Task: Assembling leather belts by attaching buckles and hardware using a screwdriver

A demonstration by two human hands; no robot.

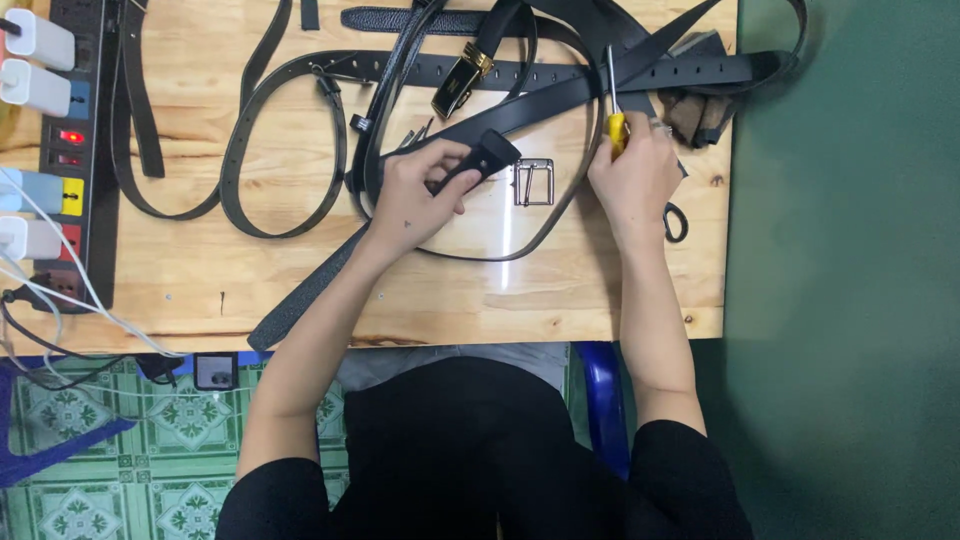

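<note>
Here, near the middle of the frame, the left hand (415,195) has its fingers closed around the folded end of a black belt (487,155), pinching it just above the wooden table (450,290). The right hand (632,180), right of centre, is wrapped around the yellow handle of a screwdriver (614,105) whose thin metal shaft points toward the top of the frame. Between the 2 hands a silver buckle (533,181) lies flat on the table. The belt looks soft and limp along its length but thicker and stiffer at the doubled end, so that end seems the firmest place to grip; its smooth surface may be a little slippery. The buckle is probably light and rigid. A gold buckle (460,80) sits among the tangled belts at the upper middle, and a power strip (70,150) runs down the left edge. The screwdriver tip is hard to make out against the dark straps, and a scissors handle (676,222) pokes out from behind the right wrist, its blades hidden.
</note>
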